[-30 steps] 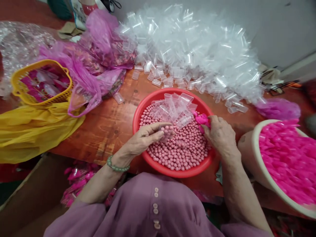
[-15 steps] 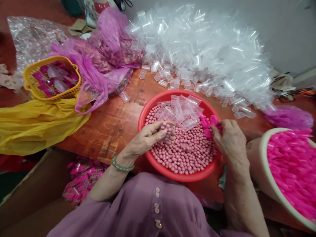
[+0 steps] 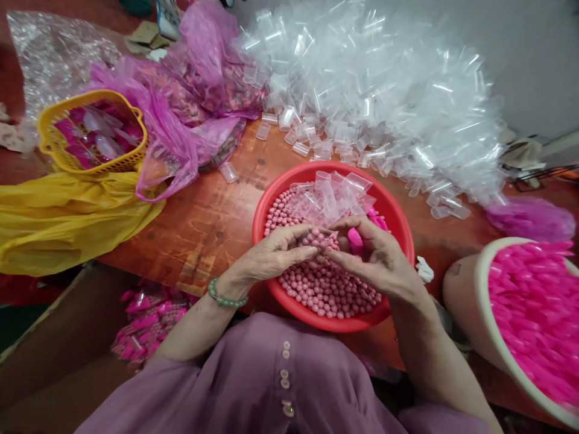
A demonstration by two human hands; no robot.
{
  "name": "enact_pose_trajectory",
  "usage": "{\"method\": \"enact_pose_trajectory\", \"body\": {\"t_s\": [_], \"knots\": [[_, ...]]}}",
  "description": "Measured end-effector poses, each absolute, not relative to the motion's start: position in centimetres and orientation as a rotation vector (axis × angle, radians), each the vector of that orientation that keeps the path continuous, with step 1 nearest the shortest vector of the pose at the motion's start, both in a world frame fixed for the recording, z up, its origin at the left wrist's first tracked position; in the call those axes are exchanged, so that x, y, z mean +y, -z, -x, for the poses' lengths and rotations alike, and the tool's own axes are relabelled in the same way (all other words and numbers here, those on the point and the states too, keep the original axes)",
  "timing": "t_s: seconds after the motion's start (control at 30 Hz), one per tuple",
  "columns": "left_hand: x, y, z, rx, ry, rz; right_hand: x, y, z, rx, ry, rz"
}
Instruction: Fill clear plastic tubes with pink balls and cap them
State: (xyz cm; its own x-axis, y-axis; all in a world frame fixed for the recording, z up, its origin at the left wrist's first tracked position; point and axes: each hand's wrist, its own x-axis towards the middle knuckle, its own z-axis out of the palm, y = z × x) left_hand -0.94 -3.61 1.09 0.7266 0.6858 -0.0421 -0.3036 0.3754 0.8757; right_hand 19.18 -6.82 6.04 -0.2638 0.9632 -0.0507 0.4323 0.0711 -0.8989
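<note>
A red basin [image 3: 266, 211] on the wooden table holds many small pink balls [image 3: 330, 289] and several clear plastic tubes [image 3: 330, 193]. My left hand [image 3: 275, 256] is over the basin, fingers pinched on a clear tube filled with pink balls [image 3: 318, 239]. My right hand [image 3: 375, 256] meets it at that tube's end, with a bright pink cap [image 3: 356, 241] held in its curled fingers. A few more pink caps [image 3: 377, 220] lie on the balls just behind my right hand.
A big heap of clear tubes [image 3: 384, 90] fills the table's far side. A cream tub of pink caps [image 3: 538, 313] stands at right. At left are a yellow basket [image 3: 90, 129], a yellow bag [image 3: 67, 217] and pink plastic bags [image 3: 190, 90]. Below the table edge lies a box of filled packs [image 3: 145, 319].
My right hand has left the pink caps at the basin's right side and moved left with a cap to meet my left hand at the tube. The left hand has hardly moved.
</note>
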Motion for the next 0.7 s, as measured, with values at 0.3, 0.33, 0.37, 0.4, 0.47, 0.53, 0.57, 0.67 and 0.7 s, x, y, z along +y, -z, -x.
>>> {"method": "enact_pose_trajectory", "body": {"t_s": [0.3, 0.33, 0.37, 0.4, 0.47, 0.53, 0.57, 0.67, 0.7], "knots": [[-3.1, -0.8, 1.2, 0.381, -0.588, -1.147, -5.0, -6.5, -19.0, -2.147, -1.142, 1.215], [-3.1, -0.8, 1.2, 0.393, -0.58, -1.155, -5.0, -6.5, -19.0, -2.162, -1.156, 1.232], [-3.1, -0.8, 1.2, 0.403, -0.571, -1.161, -5.0, -6.5, -19.0, -2.166, -1.165, 1.249], [-3.1, -0.8, 1.1, 0.412, -0.565, -1.162, -5.0, -6.4, -19.0, -2.163, -1.173, 1.264], [-3.1, -0.8, 1.0, 0.421, -0.564, -1.15, -5.1, -6.2, -19.0, -2.121, -1.187, 1.29], [-3.1, -0.8, 1.0, 0.427, -0.588, -1.087, -5.3, -6.0, -19.0, -2.035, -1.191, 1.296], [-3.1, -0.8, 0.9, 0.427, -0.607, -1.041, -5.4, -5.9, -19.0, -1.995, -1.187, 1.298], [-3.2, -0.7, 0.8, 0.436, -0.687, -0.896, -5.6, -6.1, -19.0, -1.999, -1.135, 1.304], [-3.2, -0.7, 0.7, 0.462, -0.728, -0.87, -5.7, -6.2, -19.0, -2.046, -1.107, 1.318]]}}
